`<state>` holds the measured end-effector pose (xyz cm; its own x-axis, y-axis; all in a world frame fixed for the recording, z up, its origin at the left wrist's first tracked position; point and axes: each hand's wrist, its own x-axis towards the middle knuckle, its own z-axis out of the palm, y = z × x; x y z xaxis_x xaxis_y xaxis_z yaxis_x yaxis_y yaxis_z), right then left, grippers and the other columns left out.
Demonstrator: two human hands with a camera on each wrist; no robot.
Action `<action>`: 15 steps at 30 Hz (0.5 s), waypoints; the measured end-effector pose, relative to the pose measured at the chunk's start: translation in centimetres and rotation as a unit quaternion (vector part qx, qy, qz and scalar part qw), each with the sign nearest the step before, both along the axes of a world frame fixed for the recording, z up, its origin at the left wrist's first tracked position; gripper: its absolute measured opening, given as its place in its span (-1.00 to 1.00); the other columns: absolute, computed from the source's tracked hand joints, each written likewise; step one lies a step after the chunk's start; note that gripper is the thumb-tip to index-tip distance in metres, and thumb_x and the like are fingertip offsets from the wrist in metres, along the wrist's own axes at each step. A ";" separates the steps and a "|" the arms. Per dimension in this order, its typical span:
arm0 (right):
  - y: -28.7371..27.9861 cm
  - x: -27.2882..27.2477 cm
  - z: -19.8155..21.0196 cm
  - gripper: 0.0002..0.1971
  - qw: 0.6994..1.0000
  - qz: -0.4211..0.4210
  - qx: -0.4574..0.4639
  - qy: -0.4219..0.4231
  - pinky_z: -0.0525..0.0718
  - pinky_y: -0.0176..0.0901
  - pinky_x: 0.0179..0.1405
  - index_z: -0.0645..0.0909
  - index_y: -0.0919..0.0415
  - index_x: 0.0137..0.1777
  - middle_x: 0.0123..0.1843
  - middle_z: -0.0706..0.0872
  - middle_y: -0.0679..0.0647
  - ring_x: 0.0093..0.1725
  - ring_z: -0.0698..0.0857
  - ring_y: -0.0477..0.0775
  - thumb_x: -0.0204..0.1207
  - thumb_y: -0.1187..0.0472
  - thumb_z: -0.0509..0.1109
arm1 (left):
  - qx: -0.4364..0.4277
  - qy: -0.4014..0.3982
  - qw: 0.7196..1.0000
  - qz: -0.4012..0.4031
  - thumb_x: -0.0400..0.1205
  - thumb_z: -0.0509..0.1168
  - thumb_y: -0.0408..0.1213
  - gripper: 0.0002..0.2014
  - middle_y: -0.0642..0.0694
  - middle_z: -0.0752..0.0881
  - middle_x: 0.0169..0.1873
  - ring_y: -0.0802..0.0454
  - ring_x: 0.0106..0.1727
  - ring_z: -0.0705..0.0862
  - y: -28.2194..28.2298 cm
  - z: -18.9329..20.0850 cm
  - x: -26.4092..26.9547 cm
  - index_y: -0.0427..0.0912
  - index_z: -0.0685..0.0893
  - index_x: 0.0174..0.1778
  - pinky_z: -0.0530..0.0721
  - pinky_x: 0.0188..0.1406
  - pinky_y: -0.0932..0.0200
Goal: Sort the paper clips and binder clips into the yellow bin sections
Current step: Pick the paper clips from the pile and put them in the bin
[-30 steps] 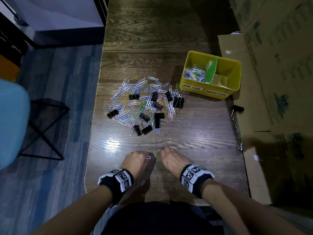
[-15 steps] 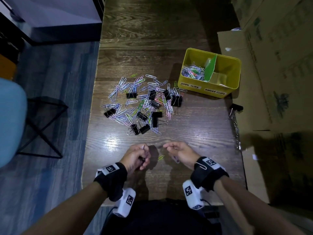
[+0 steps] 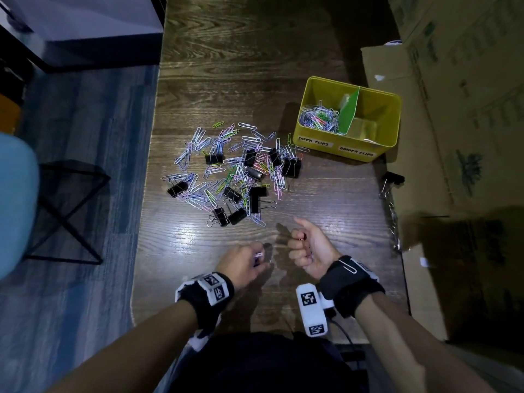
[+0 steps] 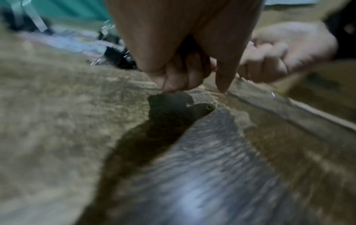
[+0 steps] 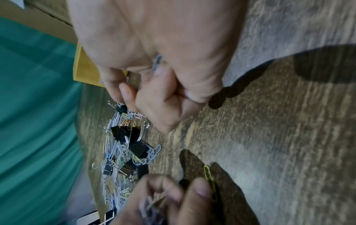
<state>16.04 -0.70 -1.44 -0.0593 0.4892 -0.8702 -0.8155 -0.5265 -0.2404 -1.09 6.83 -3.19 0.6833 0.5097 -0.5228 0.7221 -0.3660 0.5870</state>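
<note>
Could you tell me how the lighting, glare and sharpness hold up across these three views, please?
Head view: dim, edges dark, with white glare on the table near the clip pile, which stays sharp. Left wrist view: heavily blurred, left hand soft, hard shadow beneath. Right wrist view: motion-smeared, though the yellow paper clip stays readable.

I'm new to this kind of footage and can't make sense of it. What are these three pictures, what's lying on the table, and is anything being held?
No machine here: a person wears one camera on the head and one on each wrist. The head view looks down at both hands; each wrist view looks along its own hand. On the wooden table lies a mixed pile of coloured paper clips and black binder clips, beside a yellow bin labelled for each kind; paper clips fill its left section. The left hand grips a bunch of paper clips. The right hand is curled round at least one clip. A yellow paper clip lies loose between them.
</note>
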 end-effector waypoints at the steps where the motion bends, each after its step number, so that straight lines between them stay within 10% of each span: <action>1: 0.1 0.0 0.2 -0.62 1.000 0.009 0.000 -0.027 -0.01 -0.41 -0.85 0.32 0.01 -0.42 -0.53 0.18 -0.11 -0.66 0.12 -0.19 0.56 -0.10 0.28 | 0.044 0.035 0.997 -0.046 0.53 0.34 -0.03 -0.85 -0.06 0.71 -0.29 -0.10 -0.17 0.68 -0.1 0.0 -0.1 0.01 0.57 -0.15 0.62 -0.18 0.07; 6: 1.2 1.1 1.6 -0.97 0.992 0.005 0.062 -0.106 0.11 -0.47 -0.82 0.52 0.15 0.00 -0.62 0.37 -0.17 -0.66 0.20 -0.24 0.61 0.27 0.30 | 0.132 0.109 0.970 -0.171 0.61 0.11 0.05 -0.68 -0.19 0.76 -0.03 -0.22 0.04 0.71 -0.4 -0.3 0.2 -0.03 0.60 0.12 0.66 -0.04 0.02; 10: 2.0 3.5 3.0 -0.76 0.986 -0.001 0.086 -0.145 0.15 -0.45 -0.77 0.59 0.25 0.22 -0.47 0.32 -0.09 -0.61 0.22 -0.23 0.68 0.18 0.20 | 0.137 0.122 0.967 -0.175 0.62 0.10 -0.05 -0.73 -0.26 0.75 -0.02 -0.29 0.03 0.69 -0.8 1.0 0.9 -0.07 0.59 0.09 0.61 -0.05 0.01; 15: 3.9 8.4 6.4 -0.65 0.976 0.002 0.107 -0.192 0.10 -0.44 -0.79 0.62 0.13 0.14 -0.41 0.44 -0.05 -0.61 0.26 -0.21 0.68 -0.04 0.09 | -0.128 0.000 0.985 0.117 0.63 0.15 -0.12 -0.71 -0.24 0.69 -0.32 -0.18 -0.24 0.65 3.5 2.3 6.0 -0.22 0.59 -0.28 0.51 -0.27 0.05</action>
